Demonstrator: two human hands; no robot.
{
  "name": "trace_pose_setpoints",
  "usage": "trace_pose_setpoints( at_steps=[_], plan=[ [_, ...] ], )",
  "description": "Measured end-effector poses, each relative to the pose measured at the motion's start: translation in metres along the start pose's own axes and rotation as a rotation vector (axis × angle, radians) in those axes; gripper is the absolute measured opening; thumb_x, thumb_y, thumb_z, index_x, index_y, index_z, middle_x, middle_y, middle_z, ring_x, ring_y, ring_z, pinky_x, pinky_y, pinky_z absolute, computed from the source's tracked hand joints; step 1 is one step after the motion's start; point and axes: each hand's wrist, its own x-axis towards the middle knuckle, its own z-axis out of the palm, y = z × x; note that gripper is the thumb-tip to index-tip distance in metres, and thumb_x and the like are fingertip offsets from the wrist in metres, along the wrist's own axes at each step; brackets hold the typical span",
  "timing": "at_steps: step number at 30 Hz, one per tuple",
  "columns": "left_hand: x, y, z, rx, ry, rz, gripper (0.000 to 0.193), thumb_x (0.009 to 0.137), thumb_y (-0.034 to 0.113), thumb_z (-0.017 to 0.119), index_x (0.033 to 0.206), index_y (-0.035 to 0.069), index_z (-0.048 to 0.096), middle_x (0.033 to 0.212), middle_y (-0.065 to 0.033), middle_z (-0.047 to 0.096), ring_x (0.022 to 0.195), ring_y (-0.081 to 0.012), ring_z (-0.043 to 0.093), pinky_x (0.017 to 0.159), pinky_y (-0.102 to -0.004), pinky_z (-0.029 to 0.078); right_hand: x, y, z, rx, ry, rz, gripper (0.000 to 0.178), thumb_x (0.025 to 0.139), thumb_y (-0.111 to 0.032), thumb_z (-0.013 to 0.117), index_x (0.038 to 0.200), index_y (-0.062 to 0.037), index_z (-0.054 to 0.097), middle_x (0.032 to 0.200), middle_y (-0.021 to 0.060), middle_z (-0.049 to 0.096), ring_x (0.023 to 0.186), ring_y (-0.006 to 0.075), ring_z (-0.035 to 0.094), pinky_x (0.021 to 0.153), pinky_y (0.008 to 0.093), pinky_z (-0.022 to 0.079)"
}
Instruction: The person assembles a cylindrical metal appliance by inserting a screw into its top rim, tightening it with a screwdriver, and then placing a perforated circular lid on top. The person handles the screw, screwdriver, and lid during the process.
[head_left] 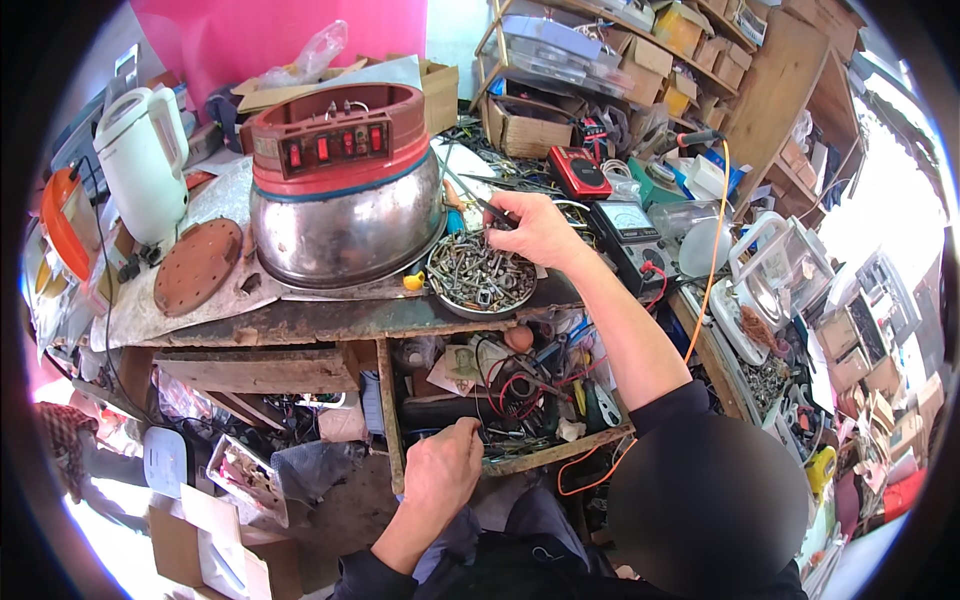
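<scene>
My right hand (540, 232) reaches over a round dish of mixed screws (480, 275) on the bench. Its fingers are closed around a slim dark tool (492, 210) that points up and to the left; its exact kind is unclear. Directly left of the dish stands an upturned metal pot-like appliance base (345, 225) with a red-brown ring and a row of red switches. My left hand (442, 472) is closed in front of the pulled-out drawer (545, 460), near its left front corner. What those fingers hold, if anything, is hidden.
A round perforated brown plate (198, 268) and a white jug-shaped appliance (143, 165) stand at left. Behind my right forearm are an analogue meter (630, 235) and a red box-shaped device (579, 173). An orange cable (712, 270) hangs down at right. Tools and wires fill the drawer.
</scene>
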Motion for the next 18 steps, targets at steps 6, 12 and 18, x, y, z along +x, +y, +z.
trace_pose_setpoints(
  at_steps=[6,12,18],
  plan=[
    [0.001,0.003,-0.003,-0.018,-0.042,-0.042,0.017,0.094,0.014,0.064,0.105,0.004,0.07,0.086,-0.0209,0.072,0.078,-0.0384,0.071,0.071,-0.0463,0.056,-0.002,0.008,-0.012,-0.119,0.052,0.079,0.027,0.078,-0.016,0.072,0.099,0.0,0.069,0.088,0.018,0.071,0.084,0.0289,0.069,0.08,0.0377,0.053],
    [0.001,0.003,-0.001,-0.005,-0.052,-0.053,0.017,0.094,0.015,0.064,0.105,0.004,0.07,0.086,-0.02,0.072,0.078,-0.0382,0.071,0.071,-0.0465,0.056,-0.003,0.01,-0.017,-0.279,0.089,0.149,0.031,0.079,-0.021,0.072,0.102,-0.0008,0.071,0.096,0.0213,0.072,0.094,0.0358,0.071,0.085,0.0414,0.055],
    [0.003,0.006,-0.001,0.03,-0.065,-0.077,0.018,0.094,0.016,0.064,0.106,0.005,0.071,0.086,-0.0194,0.073,0.078,-0.0378,0.071,0.071,-0.0466,0.056,-0.01,0.003,-0.018,-0.346,0.175,-0.014,0.031,0.082,-0.025,0.074,0.104,-0.0032,0.074,0.091,0.0192,0.069,0.093,0.0357,0.069,0.084,0.0425,0.054]
  ],
)
